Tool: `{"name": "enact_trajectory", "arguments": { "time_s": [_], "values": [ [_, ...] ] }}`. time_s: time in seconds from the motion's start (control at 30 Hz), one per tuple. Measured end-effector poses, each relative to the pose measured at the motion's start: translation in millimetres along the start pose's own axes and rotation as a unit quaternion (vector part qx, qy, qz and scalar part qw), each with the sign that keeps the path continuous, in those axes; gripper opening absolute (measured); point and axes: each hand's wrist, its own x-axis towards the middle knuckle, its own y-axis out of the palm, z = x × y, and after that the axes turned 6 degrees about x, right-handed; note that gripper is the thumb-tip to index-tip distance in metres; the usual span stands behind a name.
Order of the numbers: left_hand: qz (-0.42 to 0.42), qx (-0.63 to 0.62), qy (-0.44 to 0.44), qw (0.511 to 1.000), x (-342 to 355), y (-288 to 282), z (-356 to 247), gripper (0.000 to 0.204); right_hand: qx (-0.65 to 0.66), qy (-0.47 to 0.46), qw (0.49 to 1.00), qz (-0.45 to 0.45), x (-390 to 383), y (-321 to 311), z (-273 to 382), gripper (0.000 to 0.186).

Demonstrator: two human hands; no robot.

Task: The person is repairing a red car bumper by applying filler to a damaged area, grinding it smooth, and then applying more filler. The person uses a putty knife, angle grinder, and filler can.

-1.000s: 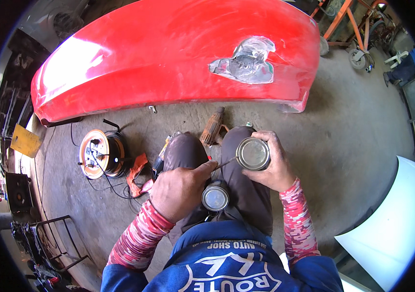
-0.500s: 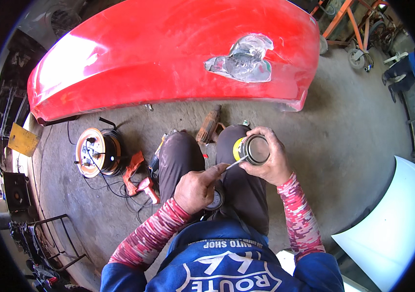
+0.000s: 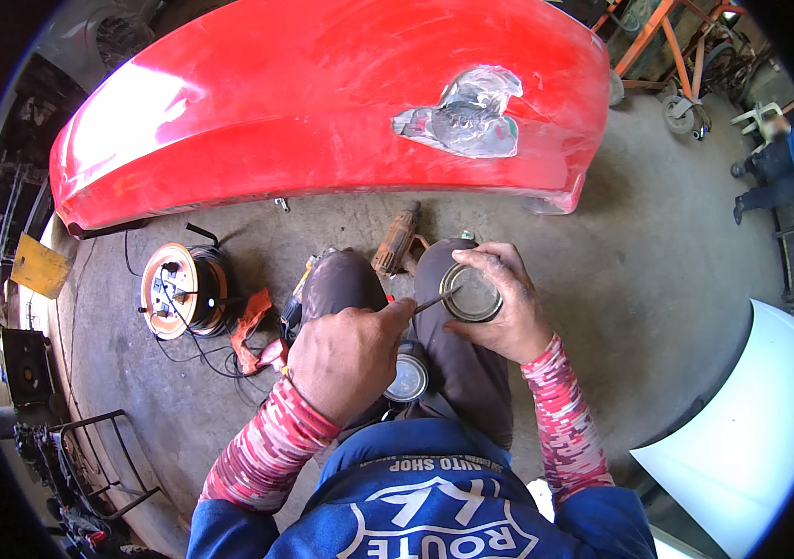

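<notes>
My right hand grips a small round can above my right thigh, its metal top tilted toward me. My left hand is closed around a thin metal tool, its handle hidden in the fingers. The tool's tip meets the left edge of the can's rim; whether it is wedged under a lid I cannot tell. Between my thighs rests another round can with a pale top, below my left hand. Ahead stands a red car bumper with a bare silvery patch.
A worn orange-brown power tool lies beyond my knees. At left are a cable reel with loose cords, an orange cloth and a yellow board. A white panel lies at right. Another person is far right.
My left hand has moved forward, bringing the tool onto the can's rim. The can has shifted slightly left and turned, showing more of its top. The far person has moved.
</notes>
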Motion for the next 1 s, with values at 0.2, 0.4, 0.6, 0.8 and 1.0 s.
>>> {"name": "enact_trajectory", "arguments": {
  "time_s": [0.2,0.4,0.6,0.8,1.0],
  "values": [
    [-0.008,-0.008,-0.009,1.0,-9.2,-6.0,5.9,0.032,0.103,0.102,0.989,-0.036,-3.4,-7.5,-0.7,0.093],
    [-0.005,-0.025,-0.002,1.0,-5.2,-0.7,4.7,0.03,0.058,0.085,0.995,-0.017,-8.4,-7.2,-5.4,0.091],
    [-0.025,0.015,0.002,1.0,-8.7,7.3,3.8,0.031,0.039,0.067,0.997,-0.022,-9.5,-4.7,-6.3,0.086],
    [0.056,-0.324,0.065,0.942,18.9,61.1,35.0,0.033,0.095,0.078,0.992,0.02,-5.6,-15.5,-18.4,0.086],
    [-0.014,-0.202,0.042,0.978,2.9,51.5,27.5,0.034,0.056,0.038,0.997,0.022,-4.9,-17.0,-18.4,0.088]
  ]
}}
